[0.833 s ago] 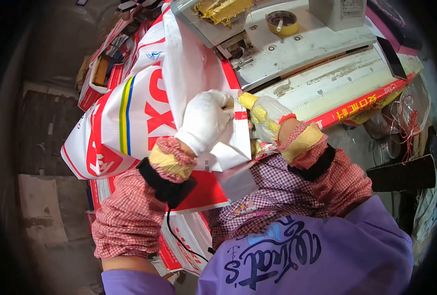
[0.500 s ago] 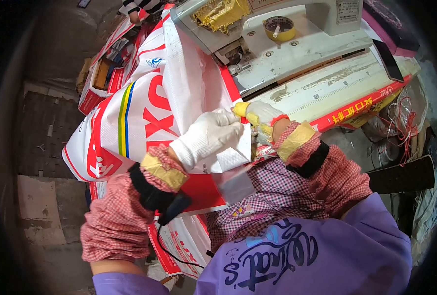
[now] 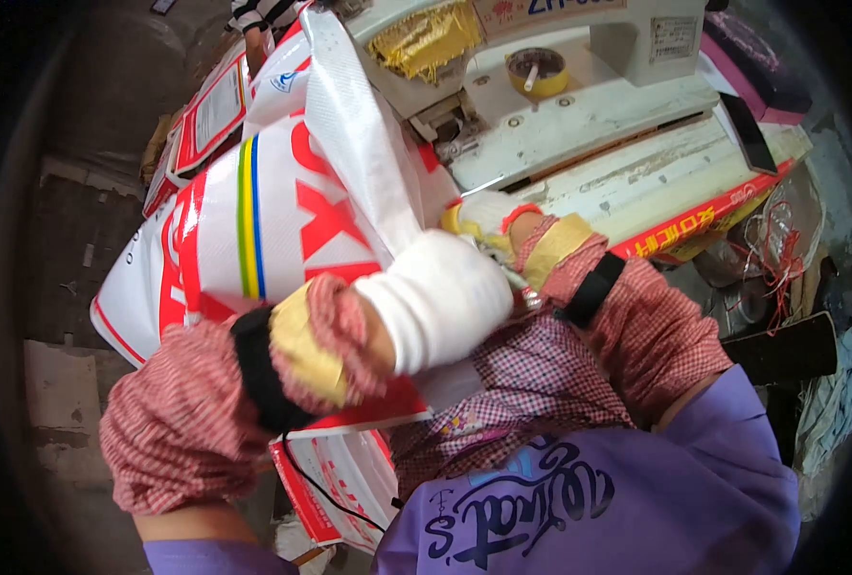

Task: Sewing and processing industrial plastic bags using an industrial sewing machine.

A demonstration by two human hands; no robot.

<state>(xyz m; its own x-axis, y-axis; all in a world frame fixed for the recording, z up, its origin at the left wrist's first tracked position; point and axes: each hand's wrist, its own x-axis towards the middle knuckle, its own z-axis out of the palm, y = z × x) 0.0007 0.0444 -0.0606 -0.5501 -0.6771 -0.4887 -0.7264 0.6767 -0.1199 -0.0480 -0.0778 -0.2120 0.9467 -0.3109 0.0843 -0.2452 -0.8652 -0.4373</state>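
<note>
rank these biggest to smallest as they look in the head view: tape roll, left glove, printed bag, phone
1. printed bag
2. left glove
Tape roll and phone look too alike to rank

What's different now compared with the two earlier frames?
The left grip has moved right and toward the body, now covering the end flap of the printed sack; blur hides whether it let go. At top left, a co-worker's hand reaches further into view, and a red-edged white panel shows where an opening was. The tape roll stayed on the sewing machine.
</note>
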